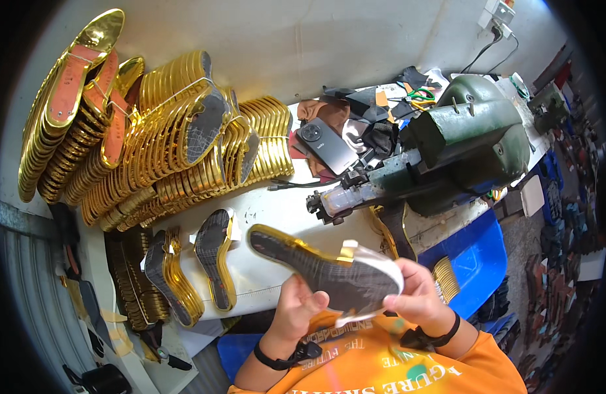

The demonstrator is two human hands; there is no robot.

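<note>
Above my lap I hold a shoe insole (329, 272) with a dark grey patterned face and a gold edge. Its narrow end points up and left, its broad end toward my right. My left hand (297, 307) grips its lower edge near the middle, thumb on top. Fingers of my right hand (417, 295) close around the broad end, where a white strip (381, 259) stands off the rim, slightly blurred. Left of my hands on the table lie a single matching insole (214, 256) and a small stack of insoles (175, 279).
Large bundles of gold insoles (185, 131) fill the table's left back. A dark green sewing machine (467, 131) stands at the right, with another insole (395, 226) beneath its arm. Behind are a phone (326, 144) and fabric scraps (368, 102). A blue bin (483, 262) holds more insoles.
</note>
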